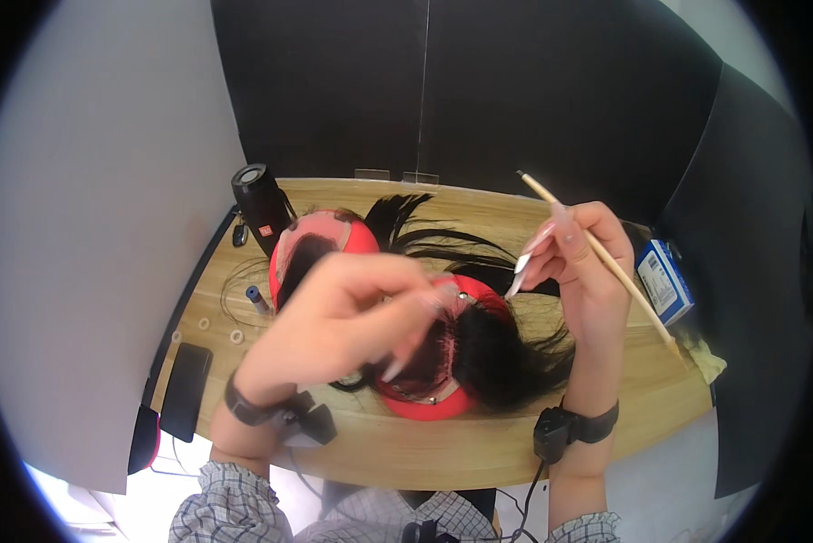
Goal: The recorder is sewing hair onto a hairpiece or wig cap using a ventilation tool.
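My right hand is raised at the right, its thumb and fingers closed round a slim wooden stick. The stick slants from a dark tip at the upper left to a thin end at the lower right. In front of me a red mannequin head form carries a wig of black hair, parted along a pale line and pinned at its edge. My left hand hovers over the left side of this wig, smeared by motion. Whether it pinches any hair cannot be made out.
Behind stands a second red head form with long black hair spread over the wooden table. A black cylindrical speaker, a phone and small rings lie left; a blue-white box and yellowish cloth right. Dark panels enclose the back.
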A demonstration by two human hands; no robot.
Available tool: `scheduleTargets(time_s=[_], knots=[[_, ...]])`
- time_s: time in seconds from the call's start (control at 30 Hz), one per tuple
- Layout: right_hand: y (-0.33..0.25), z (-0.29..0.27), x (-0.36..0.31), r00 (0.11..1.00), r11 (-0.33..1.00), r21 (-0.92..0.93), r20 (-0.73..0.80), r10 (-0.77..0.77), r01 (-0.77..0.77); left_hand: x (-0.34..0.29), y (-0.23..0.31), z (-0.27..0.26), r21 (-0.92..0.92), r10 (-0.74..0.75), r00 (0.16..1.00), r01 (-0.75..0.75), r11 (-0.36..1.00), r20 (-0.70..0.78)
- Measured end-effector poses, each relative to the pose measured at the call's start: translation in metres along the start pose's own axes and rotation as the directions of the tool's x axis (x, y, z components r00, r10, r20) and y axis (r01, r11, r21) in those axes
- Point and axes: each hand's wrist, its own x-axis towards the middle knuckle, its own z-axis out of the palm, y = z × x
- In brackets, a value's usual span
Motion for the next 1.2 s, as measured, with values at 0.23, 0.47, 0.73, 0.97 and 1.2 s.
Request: scheduleTargets(time_s=[0.23,0.47,0.73,0.97,1.2], knots=[[0.0,-0.01,0.001,0.968,0.96,0.133,-0.077,-0.239,0.248,0.024,-0.047,0.019,-0.151,0.033,0.955,0.012,0.989,0.294],[-0.005,-0.045,0.009,0.951,0.95,0.123,-0.15,-0.27,0.289,0.027,-0.046,0.011,0.048,-0.062,0.991,0.056,0.997,0.118],[-0.008,-0.077,0.016,0.88,0.991,0.026,-0.463,-0.103,0.13,0.033,-0.055,0.014,0.218,-0.04,0.999,0.04,0.975,-0.004],[-0.016,-0.06,0.002,0.984,0.841,-0.512,-0.093,0.15,-0.176,0.045,-0.064,-0.003,-0.063,-0.143,0.989,0.14,0.988,-0.046],[0.016,0.023,-0.011,0.899,0.686,-0.726,0.332,0.286,0.049,0.045,-0.064,-0.019,-0.263,-0.078,0.969,0.014,0.965,-0.235]])
